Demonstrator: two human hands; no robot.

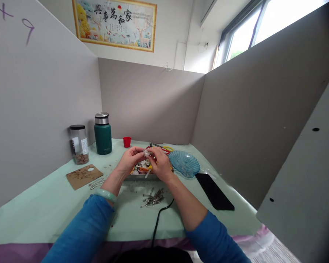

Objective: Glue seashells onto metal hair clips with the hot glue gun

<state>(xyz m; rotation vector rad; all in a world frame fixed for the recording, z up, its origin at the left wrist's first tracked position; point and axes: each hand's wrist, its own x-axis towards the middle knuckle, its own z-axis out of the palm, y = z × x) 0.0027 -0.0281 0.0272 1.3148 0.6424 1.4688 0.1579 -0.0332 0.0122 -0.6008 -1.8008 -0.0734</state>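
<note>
My left hand point(131, 159) and my right hand point(161, 163) meet above a shallow tray point(142, 177) of small colourful pieces. Pinched between the fingers of both is a small whitish, partly clear piece point(146, 153); its kind is too small to make out. A pale green bangle point(106, 194) circles my left wrist. Nearer to me on the table lies a pile of small metal clips point(154, 198). My forearms and hands cover part of the tray.
Left stand a green bottle point(103, 135) and a clear jar point(79, 146), with a brown card point(84, 176) before them. Behind are a red cup point(127, 142) and pliers point(167, 149). Right lie a blue shell-shaped dish point(184, 163) and a black phone point(215, 191). A black cable point(158, 219) runs toward me.
</note>
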